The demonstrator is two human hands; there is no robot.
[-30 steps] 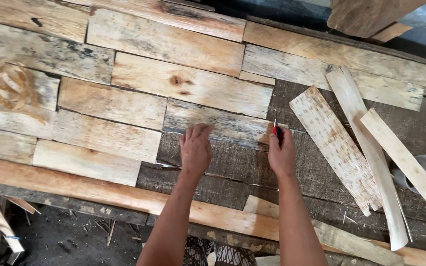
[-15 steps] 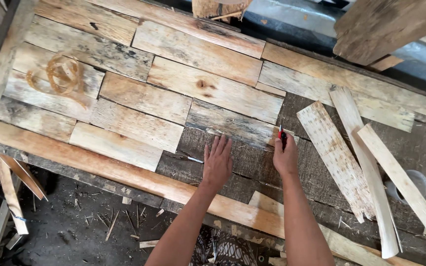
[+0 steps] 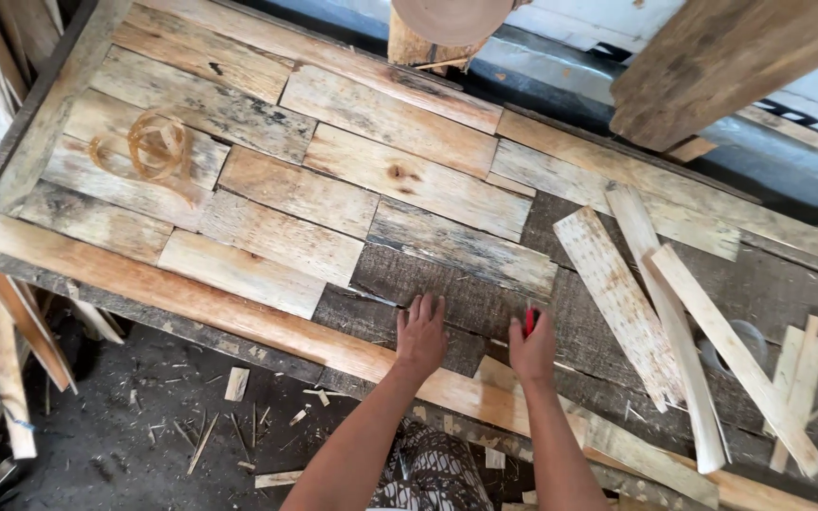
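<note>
A rough desk point(image 3: 97, 274) patched from weathered planks, sawdust and chips on the floor below. Left hand point(image 3: 421, 333) lies flat, open, on a dark board point(image 3: 447, 289); right hand point(image 3: 533, 350) just beside it grips one red pencil point(image 3: 528, 320). Three loose slats point(image 3: 617, 293) lie right of the hands

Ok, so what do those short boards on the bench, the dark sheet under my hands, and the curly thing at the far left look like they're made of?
Short boards: rough, unfinished wood, by the grain, knots and grey weathering.
Dark sheet: looks like coarse, unpainted old board, though the fine texture leaves it unclear.
Curl: probably a thin wood shaving, pale tan and looped.
The left hand lies flat on the sheet; the right hand holds a small red item.
</note>
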